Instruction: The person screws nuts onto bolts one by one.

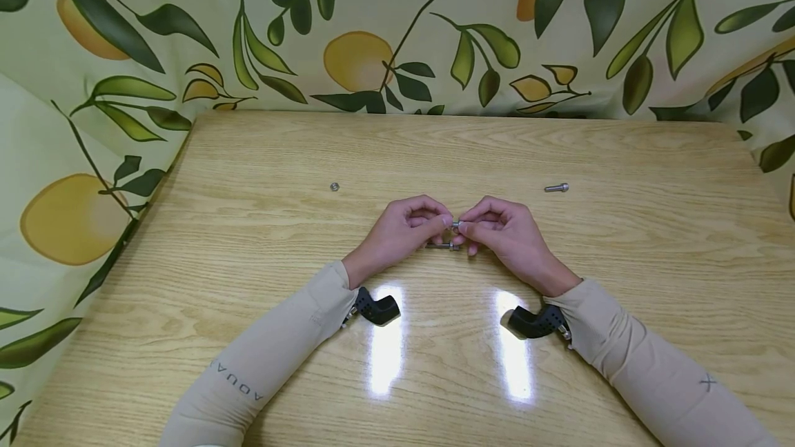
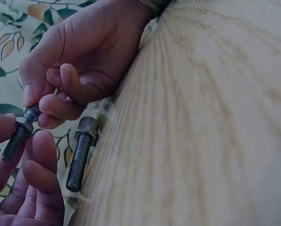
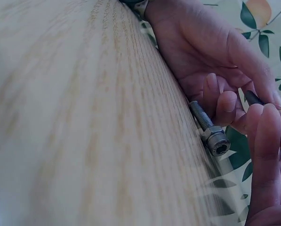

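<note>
In the head view my left hand (image 1: 410, 230) and right hand (image 1: 506, 233) meet over the wooden table around a small socket-head bolt (image 1: 455, 225). The left wrist view shows the right hand (image 2: 79, 56) pinching the bolt (image 2: 13, 146) by its head. A hex nut (image 2: 25, 125) sits on its shank, held at the thumb and fingers of my left hand (image 2: 32, 188). Just beneath the hands lies a second bolt (image 1: 441, 245) with a nut (image 3: 214, 131) on it near the head. Fingers cover much of the held bolt in the right wrist view.
A loose nut (image 1: 335, 186) lies farther back on the left of the table (image 1: 279, 157). Back right, another bolt (image 1: 556, 187) lies on its side. Patterned fabric (image 1: 397, 33) hangs behind the table. A black camera mount (image 1: 379, 308) is on each wrist.
</note>
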`<state>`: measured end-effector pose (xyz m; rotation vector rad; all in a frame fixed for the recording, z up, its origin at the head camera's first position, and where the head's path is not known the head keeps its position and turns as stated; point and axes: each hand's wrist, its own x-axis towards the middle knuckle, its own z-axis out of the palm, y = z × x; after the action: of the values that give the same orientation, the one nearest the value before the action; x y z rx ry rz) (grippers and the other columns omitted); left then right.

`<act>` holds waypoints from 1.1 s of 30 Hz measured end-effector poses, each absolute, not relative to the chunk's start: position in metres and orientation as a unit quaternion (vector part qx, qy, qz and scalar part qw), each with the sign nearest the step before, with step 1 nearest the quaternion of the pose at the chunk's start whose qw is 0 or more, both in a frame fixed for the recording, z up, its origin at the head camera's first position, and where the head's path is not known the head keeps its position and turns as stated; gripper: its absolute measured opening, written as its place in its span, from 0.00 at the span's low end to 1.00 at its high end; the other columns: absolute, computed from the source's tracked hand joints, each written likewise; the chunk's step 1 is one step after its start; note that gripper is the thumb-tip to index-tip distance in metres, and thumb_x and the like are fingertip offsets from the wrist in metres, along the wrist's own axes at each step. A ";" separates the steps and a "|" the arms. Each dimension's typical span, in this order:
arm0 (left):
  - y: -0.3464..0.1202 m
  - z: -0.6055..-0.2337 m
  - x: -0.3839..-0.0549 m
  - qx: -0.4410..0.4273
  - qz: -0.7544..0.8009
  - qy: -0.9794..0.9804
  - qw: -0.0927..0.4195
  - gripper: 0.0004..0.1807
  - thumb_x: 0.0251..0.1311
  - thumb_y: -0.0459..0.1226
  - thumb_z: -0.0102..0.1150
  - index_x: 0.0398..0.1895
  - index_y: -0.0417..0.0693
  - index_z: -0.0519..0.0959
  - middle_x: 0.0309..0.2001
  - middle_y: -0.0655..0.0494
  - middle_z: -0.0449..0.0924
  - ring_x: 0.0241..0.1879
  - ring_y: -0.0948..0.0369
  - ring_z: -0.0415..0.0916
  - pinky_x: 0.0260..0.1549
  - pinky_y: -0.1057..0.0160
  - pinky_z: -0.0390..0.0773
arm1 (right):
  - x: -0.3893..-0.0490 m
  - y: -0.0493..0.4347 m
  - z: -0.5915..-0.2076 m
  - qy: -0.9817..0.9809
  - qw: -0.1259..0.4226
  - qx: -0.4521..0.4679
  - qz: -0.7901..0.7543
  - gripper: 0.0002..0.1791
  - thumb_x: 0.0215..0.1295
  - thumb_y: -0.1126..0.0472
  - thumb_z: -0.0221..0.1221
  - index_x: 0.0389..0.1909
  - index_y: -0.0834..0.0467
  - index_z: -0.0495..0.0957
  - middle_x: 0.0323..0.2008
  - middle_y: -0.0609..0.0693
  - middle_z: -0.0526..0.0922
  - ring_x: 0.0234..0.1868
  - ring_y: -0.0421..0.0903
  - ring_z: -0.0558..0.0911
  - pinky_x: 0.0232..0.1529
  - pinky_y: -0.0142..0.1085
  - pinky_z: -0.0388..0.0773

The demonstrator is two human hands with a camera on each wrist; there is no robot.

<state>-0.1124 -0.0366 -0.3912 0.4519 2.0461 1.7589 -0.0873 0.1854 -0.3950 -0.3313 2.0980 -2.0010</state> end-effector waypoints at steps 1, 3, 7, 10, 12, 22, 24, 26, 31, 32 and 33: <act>-0.037 -0.391 -0.113 0.164 0.629 0.734 0.200 0.11 0.71 0.41 0.63 0.50 0.46 0.82 0.35 0.51 0.86 0.30 0.64 0.82 0.30 0.69 0.78 | -0.087 0.186 -0.395 0.713 0.112 -0.112 -0.683 0.06 0.72 0.68 0.62 0.44 0.68 0.79 0.33 0.48 0.91 0.33 0.42 0.89 0.32 0.35 0.86; -0.037 -0.391 -0.112 0.167 0.630 0.732 0.198 0.12 0.69 0.40 0.66 0.51 0.46 0.82 0.38 0.51 0.87 0.30 0.64 0.81 0.31 0.70 0.78 | -0.088 0.186 -0.396 0.708 0.112 -0.112 -0.688 0.07 0.72 0.68 0.62 0.45 0.68 0.79 0.33 0.48 0.91 0.33 0.42 0.90 0.32 0.35 0.86; -0.037 -0.390 -0.112 0.169 0.626 0.736 0.195 0.13 0.68 0.41 0.67 0.52 0.49 0.82 0.39 0.51 0.87 0.28 0.64 0.77 0.29 0.70 0.76 | -0.088 0.186 -0.396 0.701 0.110 -0.112 -0.695 0.07 0.72 0.68 0.62 0.45 0.67 0.79 0.34 0.48 0.91 0.33 0.42 0.90 0.31 0.35 0.85; -0.037 -0.390 -0.112 0.168 0.622 0.739 0.197 0.12 0.71 0.43 0.63 0.51 0.48 0.83 0.36 0.50 0.86 0.28 0.64 0.78 0.30 0.69 0.76 | -0.088 0.186 -0.395 0.703 0.110 -0.108 -0.694 0.07 0.71 0.68 0.63 0.45 0.67 0.79 0.34 0.49 0.91 0.33 0.41 0.90 0.31 0.35 0.86; -0.036 -0.389 -0.112 0.169 0.623 0.737 0.201 0.11 0.73 0.42 0.61 0.50 0.45 0.83 0.36 0.49 0.86 0.31 0.63 0.81 0.32 0.68 0.79 | -0.088 0.185 -0.395 0.704 0.110 -0.105 -0.694 0.06 0.71 0.68 0.62 0.44 0.67 0.79 0.34 0.49 0.91 0.33 0.42 0.89 0.31 0.36 0.86; -0.036 -0.390 -0.112 0.178 0.618 0.737 0.208 0.11 0.71 0.41 0.64 0.52 0.48 0.82 0.42 0.51 0.87 0.36 0.64 0.84 0.36 0.68 0.82 | -0.088 0.185 -0.394 0.709 0.111 -0.102 -0.689 0.06 0.71 0.69 0.62 0.44 0.67 0.80 0.33 0.48 0.91 0.31 0.41 0.89 0.31 0.35 0.86; -0.036 -0.390 -0.112 0.173 0.613 0.743 0.205 0.11 0.73 0.44 0.61 0.50 0.49 0.83 0.35 0.53 0.86 0.32 0.63 0.82 0.31 0.69 0.78 | -0.088 0.185 -0.395 0.710 0.111 -0.102 -0.688 0.06 0.71 0.69 0.63 0.44 0.67 0.80 0.33 0.49 0.91 0.32 0.41 0.89 0.31 0.35 0.86; -0.036 -0.391 -0.112 0.171 0.613 0.745 0.203 0.11 0.74 0.43 0.60 0.50 0.48 0.83 0.33 0.53 0.85 0.30 0.63 0.81 0.29 0.69 0.76 | -0.088 0.185 -0.395 0.710 0.111 -0.103 -0.688 0.06 0.71 0.68 0.63 0.45 0.67 0.80 0.34 0.49 0.91 0.33 0.41 0.90 0.31 0.35 0.86; -0.036 -0.391 -0.112 0.177 0.623 0.734 0.205 0.12 0.69 0.38 0.66 0.53 0.48 0.82 0.47 0.50 0.86 0.37 0.64 0.85 0.36 0.69 0.82 | -0.087 0.185 -0.395 0.704 0.110 -0.108 -0.693 0.06 0.71 0.68 0.63 0.45 0.67 0.80 0.33 0.47 0.91 0.33 0.41 0.90 0.31 0.35 0.85; -0.036 -0.391 -0.112 0.176 0.622 0.734 0.205 0.12 0.68 0.38 0.66 0.53 0.49 0.81 0.48 0.50 0.86 0.37 0.64 0.85 0.37 0.69 0.83 | -0.087 0.185 -0.395 0.704 0.110 -0.109 -0.693 0.06 0.71 0.68 0.63 0.45 0.67 0.80 0.33 0.47 0.91 0.33 0.41 0.90 0.31 0.35 0.85; -0.036 -0.391 -0.112 0.175 0.620 0.737 0.205 0.12 0.69 0.39 0.66 0.53 0.49 0.82 0.48 0.50 0.86 0.37 0.64 0.85 0.37 0.69 0.82 | -0.087 0.185 -0.395 0.703 0.110 -0.110 -0.694 0.07 0.71 0.68 0.63 0.45 0.67 0.79 0.33 0.47 0.91 0.33 0.41 0.90 0.31 0.35 0.85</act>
<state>-0.1122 -0.0357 -0.3914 0.4886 2.0547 1.7276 -0.0873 0.1854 -0.3949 -0.3230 2.0677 -2.0383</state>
